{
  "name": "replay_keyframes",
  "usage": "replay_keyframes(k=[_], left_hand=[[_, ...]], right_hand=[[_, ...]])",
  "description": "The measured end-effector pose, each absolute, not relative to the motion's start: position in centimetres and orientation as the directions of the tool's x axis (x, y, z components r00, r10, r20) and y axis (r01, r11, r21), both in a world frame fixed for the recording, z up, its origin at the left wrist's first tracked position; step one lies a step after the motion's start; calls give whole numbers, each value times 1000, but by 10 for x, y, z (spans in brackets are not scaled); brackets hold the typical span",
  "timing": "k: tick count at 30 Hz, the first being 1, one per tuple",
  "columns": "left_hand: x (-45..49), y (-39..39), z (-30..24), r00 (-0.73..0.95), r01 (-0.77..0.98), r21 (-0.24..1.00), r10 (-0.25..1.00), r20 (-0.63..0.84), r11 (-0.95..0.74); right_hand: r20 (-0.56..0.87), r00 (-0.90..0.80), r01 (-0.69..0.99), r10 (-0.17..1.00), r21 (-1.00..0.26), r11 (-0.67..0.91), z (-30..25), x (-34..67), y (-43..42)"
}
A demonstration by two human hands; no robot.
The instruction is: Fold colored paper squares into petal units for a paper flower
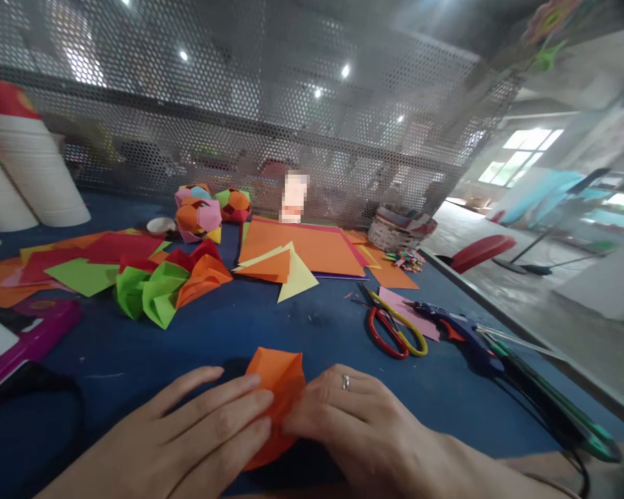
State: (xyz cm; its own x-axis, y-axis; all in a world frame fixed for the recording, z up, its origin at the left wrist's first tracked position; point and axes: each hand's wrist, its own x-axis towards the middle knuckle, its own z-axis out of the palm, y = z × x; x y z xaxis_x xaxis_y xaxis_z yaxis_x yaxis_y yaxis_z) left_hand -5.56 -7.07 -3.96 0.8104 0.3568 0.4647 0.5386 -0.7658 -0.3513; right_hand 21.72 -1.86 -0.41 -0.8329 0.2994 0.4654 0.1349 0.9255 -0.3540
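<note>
A folded piece of orange paper (278, 367) is at the near middle of the blue table, between my two hands. My left hand (202, 423) lies over its left side, three fingertips against the paper and the outermost finger lifted away; the thumb is hidden. My right hand (353, 423), with a ring on one finger, is closed at the paper's right edge with its fingers curled in. Beyond it stand folded green paper shapes (163, 291) and a folded orange shape (205, 277).
Scissors (395, 326) and a blue glue gun (457, 329) lie right, a purple tool (36, 339) left. Behind are orange sheets (301, 242), paper balls (200, 215), a woven basket (403, 225) and stacked paper cups (36, 159). A perforated metal screen (229, 90) borders the table (312, 322).
</note>
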Motion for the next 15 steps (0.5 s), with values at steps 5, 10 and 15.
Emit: replay_keyframes(k=[5,10,15], left_hand=[[-52,-69,-50,741,618,-278,428,517,-735],[-50,-73,-53,714,641,-241,449,537,-729],[-44,-79,-57,562,717,-79,508,653,-693]], right_hand=[[480,-821,161,310,-326,932,-11,228,-21],[461,-813,188,357,-372,909,-17,235,-23],[431,-794,216,428,-458,862,-15,238,-32]])
